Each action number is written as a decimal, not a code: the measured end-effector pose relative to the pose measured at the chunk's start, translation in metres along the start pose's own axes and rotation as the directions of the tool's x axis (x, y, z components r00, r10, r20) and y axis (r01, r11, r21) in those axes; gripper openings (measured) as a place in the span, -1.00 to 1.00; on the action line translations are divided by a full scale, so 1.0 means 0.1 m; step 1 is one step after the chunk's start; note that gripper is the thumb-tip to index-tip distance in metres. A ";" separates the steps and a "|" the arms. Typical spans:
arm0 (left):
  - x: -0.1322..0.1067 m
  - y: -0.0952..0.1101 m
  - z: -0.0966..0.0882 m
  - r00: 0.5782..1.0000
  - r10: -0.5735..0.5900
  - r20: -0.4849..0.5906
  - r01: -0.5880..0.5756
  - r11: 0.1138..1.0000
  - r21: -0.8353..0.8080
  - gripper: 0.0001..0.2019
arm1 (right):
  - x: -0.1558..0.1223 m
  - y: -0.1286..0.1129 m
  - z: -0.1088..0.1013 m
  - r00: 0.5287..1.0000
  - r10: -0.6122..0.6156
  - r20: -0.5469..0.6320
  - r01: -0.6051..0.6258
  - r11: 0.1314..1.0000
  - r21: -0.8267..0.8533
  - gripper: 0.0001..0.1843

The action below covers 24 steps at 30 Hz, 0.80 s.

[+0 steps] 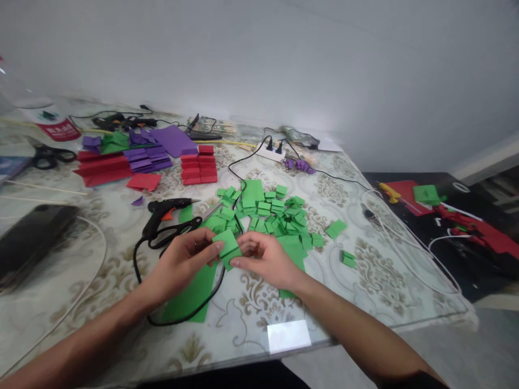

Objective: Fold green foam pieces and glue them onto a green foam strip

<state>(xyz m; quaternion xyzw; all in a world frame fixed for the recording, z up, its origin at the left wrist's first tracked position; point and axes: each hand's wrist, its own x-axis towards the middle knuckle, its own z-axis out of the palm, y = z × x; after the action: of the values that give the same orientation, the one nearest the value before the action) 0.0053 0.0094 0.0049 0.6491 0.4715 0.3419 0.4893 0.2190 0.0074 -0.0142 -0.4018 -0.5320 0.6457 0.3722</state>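
Both hands meet over the table's middle and pinch a small green paper piece between them. My left hand grips its left edge with thumb and fingers. My right hand holds its right and lower edge, fingers curled. Just behind them lies a heap of several folded green paper pieces. A larger green sheet lies flat under my left wrist.
A black glue gun and black scissors lie left of the hands, their cable looping near the table's front edge. Red folded strips and purple paper sit farther back. A white power strip and a phone are also on the table.
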 end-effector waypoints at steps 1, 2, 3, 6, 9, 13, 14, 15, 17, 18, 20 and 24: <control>0.00 0.02 -0.01 1.000 -0.011 0.008 0.011 1.000 -0.015 -0.71 | 0.00 0.00 0.00 1.000 -0.007 -0.021 0.007 1.000 0.011 -0.61; 0.00 0.04 -0.02 1.000 -0.017 0.018 0.018 0.999 -0.029 -0.72 | 0.01 0.00 -0.01 0.999 -0.017 -0.041 0.018 1.000 0.021 -0.63; 0.00 0.06 -0.03 0.999 -0.023 0.033 0.024 0.999 -0.038 -0.73 | 0.01 -0.01 -0.01 0.998 -0.026 -0.058 0.028 0.999 0.032 -0.64; -0.02 0.08 -0.03 0.994 -0.033 0.102 0.038 0.998 -0.044 -0.75 | 0.01 -0.04 -0.01 0.997 -0.013 -0.075 0.017 0.998 0.053 -0.65; -0.03 0.04 0.00 0.989 -0.022 0.147 0.024 1.000 -0.017 -0.76 | 0.01 -0.06 -0.01 0.996 -0.006 -0.092 0.009 0.999 0.033 -0.63; -0.03 -0.07 0.03 0.996 0.088 0.019 -0.088 0.995 0.041 -0.68 | 0.01 -0.06 -0.01 0.992 -0.025 -0.125 0.028 0.999 0.018 -0.58; -0.03 -0.10 0.03 0.992 0.125 -0.001 -0.125 0.989 0.076 -0.59 | 0.01 -0.06 -0.01 0.991 -0.024 -0.129 0.027 0.999 0.026 -0.57; -0.03 -0.12 0.03 0.987 0.164 0.000 -0.162 0.978 0.129 -0.54 | 0.02 -0.05 -0.01 0.991 -0.021 -0.131 0.026 0.999 0.038 -0.57; -0.03 -0.16 0.02 0.969 0.245 0.027 -0.243 0.935 0.260 -0.56 | 0.03 -0.05 -0.01 0.992 -0.010 -0.125 0.018 0.998 0.059 -0.55; -0.03 -0.17 0.02 0.958 0.285 0.033 -0.281 0.906 0.317 -0.60 | 0.03 -0.06 -0.02 0.993 -0.007 -0.120 0.015 0.998 0.064 -0.55; -0.03 -0.17 0.00 0.937 0.347 0.032 -0.332 0.860 0.388 -0.66 | 0.03 -0.06 -0.02 0.994 -0.006 -0.109 0.012 0.998 0.055 -0.55; -0.03 -0.15 -0.02 0.918 0.397 0.027 -0.370 0.827 0.424 -0.70 | 0.01 -0.06 -0.04 0.998 -0.032 -0.058 0.029 0.998 -0.055 -0.45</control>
<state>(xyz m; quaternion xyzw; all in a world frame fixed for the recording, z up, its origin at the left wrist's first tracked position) -0.0014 0.0087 -0.0087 0.8094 0.4092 0.3433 0.2442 0.2223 0.0102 -0.0087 -0.4226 -0.5443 0.6130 0.3864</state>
